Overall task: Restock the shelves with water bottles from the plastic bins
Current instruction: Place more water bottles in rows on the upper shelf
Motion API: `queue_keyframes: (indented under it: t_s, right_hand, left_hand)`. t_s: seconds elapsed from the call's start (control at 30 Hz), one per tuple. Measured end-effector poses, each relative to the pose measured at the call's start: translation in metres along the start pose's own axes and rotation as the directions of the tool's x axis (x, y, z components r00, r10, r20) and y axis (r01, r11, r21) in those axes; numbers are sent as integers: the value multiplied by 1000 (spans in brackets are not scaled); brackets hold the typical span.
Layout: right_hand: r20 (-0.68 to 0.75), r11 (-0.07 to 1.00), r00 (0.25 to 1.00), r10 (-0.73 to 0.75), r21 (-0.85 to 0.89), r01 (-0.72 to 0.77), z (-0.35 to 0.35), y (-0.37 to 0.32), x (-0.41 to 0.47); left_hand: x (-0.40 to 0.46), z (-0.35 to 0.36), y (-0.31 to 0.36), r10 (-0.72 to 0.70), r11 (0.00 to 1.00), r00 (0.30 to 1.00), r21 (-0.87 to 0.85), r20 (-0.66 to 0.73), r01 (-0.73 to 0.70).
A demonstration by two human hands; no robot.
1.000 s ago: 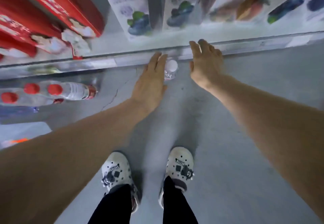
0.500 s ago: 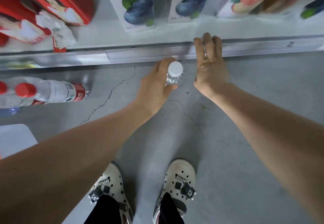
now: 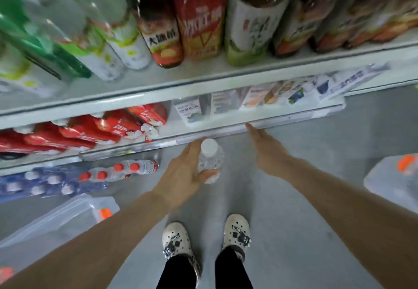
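My left hand (image 3: 181,175) grips a small clear water bottle (image 3: 210,159) with a white cap, held upright above the grey floor in front of the lowest shelf. My right hand (image 3: 267,150) is stretched out to the right of the bottle with straight fingers, holding nothing, its fingertips near the edge of the lower shelf (image 3: 226,130). Red-capped water bottles (image 3: 122,170) lie in packs on the floor at the left, under the shelf. A clear plastic bin (image 3: 56,221) with an orange latch stands at the lower left.
The upper shelf (image 3: 158,85) holds tall drink bottles. Red cartons (image 3: 90,130) and white juice cartons (image 3: 190,112) fill the lower shelf. A second clear bin (image 3: 393,180) stands at the right. My two white shoes (image 3: 203,239) stand on the grey floor.
The view has tilted up and pulled back, bringing the upper shelf and both bins into sight. My left hand has lifted the bottle higher off the floor. My right hand has moved apart from it.
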State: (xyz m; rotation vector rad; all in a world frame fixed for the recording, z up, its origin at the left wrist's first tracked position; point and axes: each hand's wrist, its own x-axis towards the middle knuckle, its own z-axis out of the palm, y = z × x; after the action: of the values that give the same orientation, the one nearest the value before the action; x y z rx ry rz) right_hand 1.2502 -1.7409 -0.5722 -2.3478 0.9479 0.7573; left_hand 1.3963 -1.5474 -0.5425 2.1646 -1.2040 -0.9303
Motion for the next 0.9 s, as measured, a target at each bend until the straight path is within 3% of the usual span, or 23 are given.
queue_keyframes:
  t_s: [0.2,0.3,0.4,0.47,0.53,0.7,0.83,0.9]
  right_hand:
    - [-220,995,972,-89,22,96,-148,-54,-155]
    - [-355,967,931,-79,199,158,-223,-94,-225]
    - [-178,797,984,-1,595,108,-286,-135,-286]
    - [-62,636,992,-110,763,119,-322,-162,-319]
    - [-97,529,979,-181,830,180,-357,-189,-352]
    - [-250,478,935,-252,808,345,-431,-235,-408]
    - [-367,537,897,-246,718,442,-473,-274,-442]
    - [-475,618,843,-252,591,518,-497,-292,-461]
  left_hand:
    - [-58,-154,147,240,970,964,-6,-114,-242]
    - [-89,-231,224,331,931,921,-90,-205,-354]
    - [-116,-302,293,397,885,872,-134,-287,-447]
    - [-134,-346,332,468,849,817,-86,-338,-522]
    - [-151,-387,364,493,833,787,-60,-371,-550]
    - [-190,-467,415,489,832,774,-53,-402,-553]
    - [-223,-523,453,528,808,707,20,-471,-589]
    - [-241,-551,474,542,792,677,31,-499,-610]
